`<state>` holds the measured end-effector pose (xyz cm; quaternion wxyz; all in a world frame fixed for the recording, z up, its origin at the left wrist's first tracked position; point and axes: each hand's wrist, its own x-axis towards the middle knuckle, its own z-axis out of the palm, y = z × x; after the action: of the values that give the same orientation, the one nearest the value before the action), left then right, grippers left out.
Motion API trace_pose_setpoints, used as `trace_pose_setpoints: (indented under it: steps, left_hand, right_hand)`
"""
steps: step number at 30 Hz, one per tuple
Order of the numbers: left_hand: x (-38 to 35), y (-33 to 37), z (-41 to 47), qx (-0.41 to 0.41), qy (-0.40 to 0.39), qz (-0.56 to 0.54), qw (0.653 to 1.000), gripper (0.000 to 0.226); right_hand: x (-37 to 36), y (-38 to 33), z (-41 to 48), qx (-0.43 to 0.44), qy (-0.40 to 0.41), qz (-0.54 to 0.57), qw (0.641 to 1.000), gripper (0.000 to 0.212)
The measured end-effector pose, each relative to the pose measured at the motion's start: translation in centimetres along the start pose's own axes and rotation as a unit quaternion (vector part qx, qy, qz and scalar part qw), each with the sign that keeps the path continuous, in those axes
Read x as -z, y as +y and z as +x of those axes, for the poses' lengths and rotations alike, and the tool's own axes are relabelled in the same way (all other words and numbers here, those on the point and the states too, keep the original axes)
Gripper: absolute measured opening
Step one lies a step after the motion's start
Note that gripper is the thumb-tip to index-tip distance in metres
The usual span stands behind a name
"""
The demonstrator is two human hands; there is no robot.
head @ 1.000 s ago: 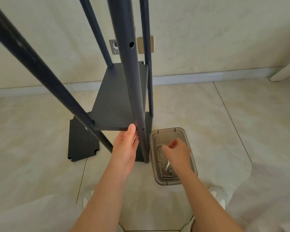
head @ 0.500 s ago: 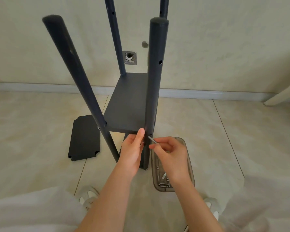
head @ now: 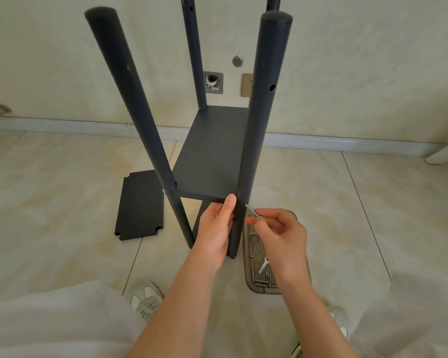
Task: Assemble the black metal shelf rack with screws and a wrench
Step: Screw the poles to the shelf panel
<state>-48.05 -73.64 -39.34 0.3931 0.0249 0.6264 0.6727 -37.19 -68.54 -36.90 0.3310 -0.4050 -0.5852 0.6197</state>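
Nearest, on the floor [head: 49, 202]: tray [head: 247, 276] with wrench [head: 263, 264] and spare screws. Just above, right hand [head: 279, 236] pinching a screw [head: 252, 211], tip at the front-right post [head: 259, 125]. Left hand [head: 216, 228] gripping that post, thumb up at the shelf [head: 210, 156] edge. Beyond, rack [head: 150, 140] upright by the wall [head: 347, 73]; loose panel [head: 140, 205] flat at its left.

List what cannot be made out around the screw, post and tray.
- Head view: whether the screw has entered the near post; the tip is too small.
- Head view: part of the tray contents; the right hand covers them.
- Head view: tops of the rear posts, cut off by the top edge.
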Motion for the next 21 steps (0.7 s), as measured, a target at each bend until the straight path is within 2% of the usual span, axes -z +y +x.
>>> trace_pose_setpoints:
  steps: [6,21]
  left_hand:
    - [-0.1,0.1,0.0,-0.002,-0.003,-0.004,1.0,0.027]
    - [0.1,-0.1,0.1,-0.011,-0.023,-0.013,1.0,0.034]
  right_hand:
    - [0.0,0.0,0.3,-0.001,-0.008,0.0,1.0,0.016]
    - [-0.9,1.6,1.5,0.021,-0.043,0.002,0.999,0.013]
